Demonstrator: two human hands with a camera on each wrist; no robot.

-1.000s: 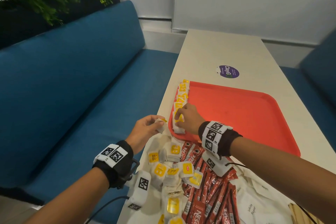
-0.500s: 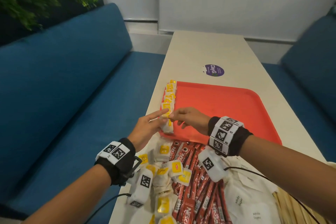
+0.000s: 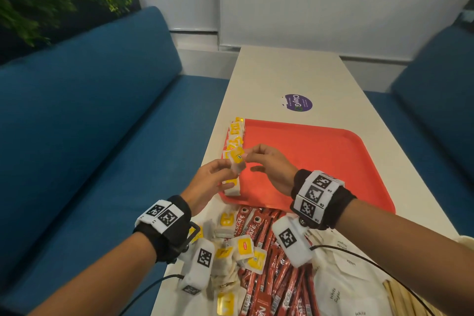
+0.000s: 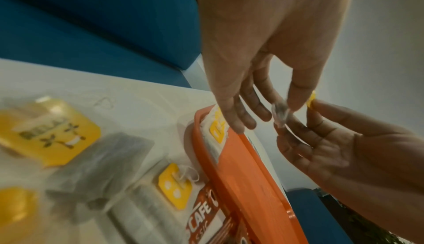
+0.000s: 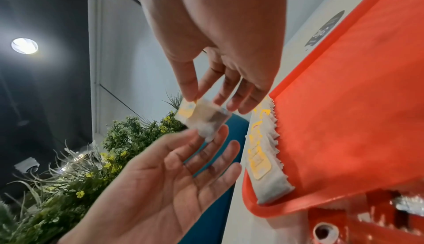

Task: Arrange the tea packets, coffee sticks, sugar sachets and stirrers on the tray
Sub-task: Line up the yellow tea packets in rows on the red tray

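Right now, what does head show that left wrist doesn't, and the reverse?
Head only: purple sticker, sugar sachets, stirrers, the full row of tea packets on the tray. Left wrist only: a loose tea bag with its string, close up. Both: tray, coffee sticks, left hand and right hand each pinching the held tea packet.

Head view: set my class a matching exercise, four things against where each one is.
Things: 1 held tea packet; 2 coffee sticks; 3 purple sticker; 4 row of tea packets.
Places: a on the table beyond the tray; b along the tray's left edge; c between left hand and right hand; d on the table, nearer than the tray.
Pairs: 1-c; 2-d; 3-a; 4-b.
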